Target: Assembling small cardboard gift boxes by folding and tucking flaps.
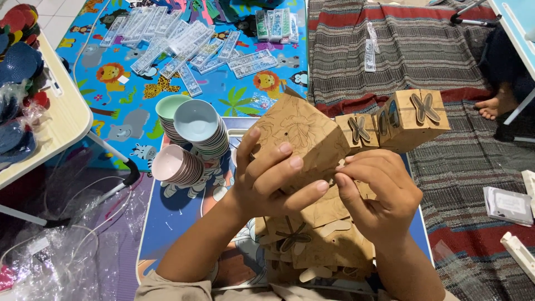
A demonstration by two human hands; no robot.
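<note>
A brown cardboard box (304, 136), half folded, is held above the bench (184, 223). The left hand (273, 178) has its fingers clamped on its side; the right hand (376, 192) pinches its flap. Three finished boxes (415, 120) stand behind it. A pile of flat cardboard pieces (312, 245) remains under the hands, beside stacked bowls (195, 131).

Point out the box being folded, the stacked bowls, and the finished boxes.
Brown box (304, 134), head view, printed side panel.
Stacked bowls (196, 120), head view, top bowl's inside.
Finished boxes (421, 114), head view, nearest box's front face.
</note>
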